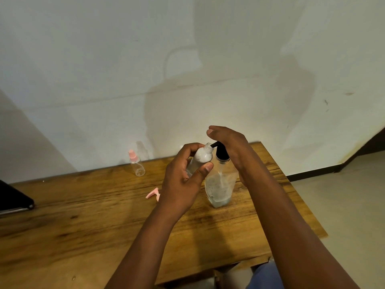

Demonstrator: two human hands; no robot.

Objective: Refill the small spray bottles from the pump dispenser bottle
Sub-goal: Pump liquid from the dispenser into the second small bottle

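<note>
The room is bare: a pale, stained wall point(145, 59) meets a light floor point(343, 195) at a dark skirting strip. Against the wall stands a wooden table point(83, 215), its grained top flat and dry-looking, a firm footing for bottles. A dark flat object point(12, 199) sits at its left edge; what it is cannot be told.

The pump dispenser bottle point(219, 184) stands upright near the table's far right part, clear-walled, with only a little liquid at the bottom. Judged light and top-heavy, it would tip under an off-centre press; best steadied at the body, pressed squarely on the black head. The right hand point(231, 144) lies over that head, fingers nearly straight, gripping nothing.

The left hand point(185, 174) wraps fingers and thumb around a small spray bottle point(201, 161), held uncapped and tilted, its mouth at the spout. Thin plastic, probably slippery if wet; mid-body is the sound hold.

A second spray bottle point(137, 163), pink-capped, stands apart by the wall. A pink sprayer cap point(153, 193) lies just left of the left wrist.
</note>
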